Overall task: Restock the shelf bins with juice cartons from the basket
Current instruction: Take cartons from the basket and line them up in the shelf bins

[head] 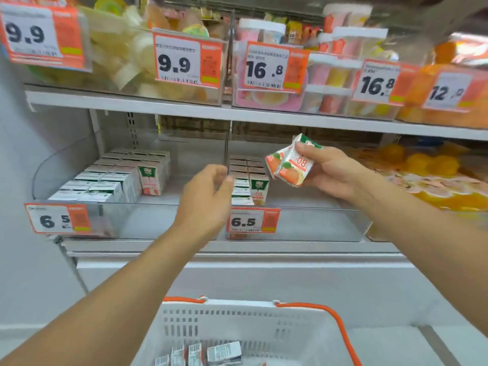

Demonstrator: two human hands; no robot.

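Observation:
My right hand (pixel 330 170) holds two small orange juice cartons (pixel 290 162) tilted in front of the right clear shelf bin (pixel 317 223). That bin has a short row of cartons (pixel 249 180) along its left side. My left hand (pixel 208 191) hovers in front of the divider between the bins, fingers curled and holding nothing. The left bin (pixel 148 220) holds several rows of cartons (pixel 116 175). Below, a white basket (pixel 237 323) with orange handles contains several cartons (pixel 200 353).
Price tags reading 6.5 (pixel 253 220) hang on the bin fronts. The shelf above (pixel 237 112) carries clear bins of fruit cups and jelly with tags. A bin of orange packs (pixel 435 175) sits to the right. A white cabinet ledge runs under the bins.

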